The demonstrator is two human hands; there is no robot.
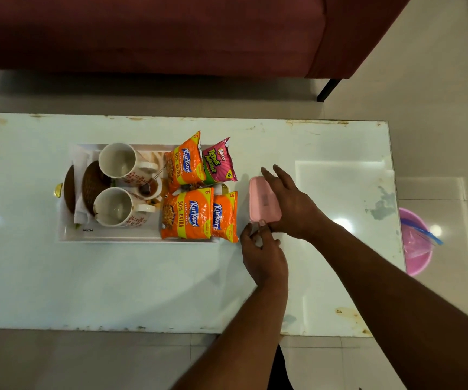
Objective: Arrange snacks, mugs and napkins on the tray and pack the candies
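Head view looks down on a white table (114,282). Just right of the tray (114,238), near the frame's centre, lies a pink box (261,199) with its lid on. The right hand (290,201) rests flat along the lid, fingers stretched toward the far end. The left hand (263,257) sits at the box's near end, its fingertips curled and pinching the edge there. On the tray two mugs (117,161) stand in the left half beside brown coasters (93,181) and white napkins (82,161). Three orange snack packets (187,213) and one pink packet (217,163) fill its right half. A pink bucket (415,243) stands on the floor at the right edge.
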